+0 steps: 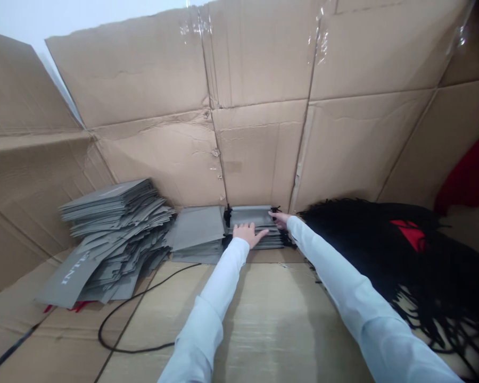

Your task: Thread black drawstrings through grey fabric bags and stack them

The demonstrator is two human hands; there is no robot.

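Note:
Both my arms in pale blue sleeves reach forward to a small stack of flat grey paper bags (259, 219) with black cord handles, lying against the cardboard wall. My left hand (248, 233) lies flat on top of the stack, fingers stretched out. My right hand (280, 218) touches the stack's far right corner by the black handles, fingers partly curled; whether it grips anything is unclear.
A second low grey stack (195, 234) lies just left. A tall, slumping pile of grey bags (112, 234) stands further left. A heap of black cords (403, 255) with a red piece fills the right. A black cable (127, 319) loops over the cardboard floor (271, 319).

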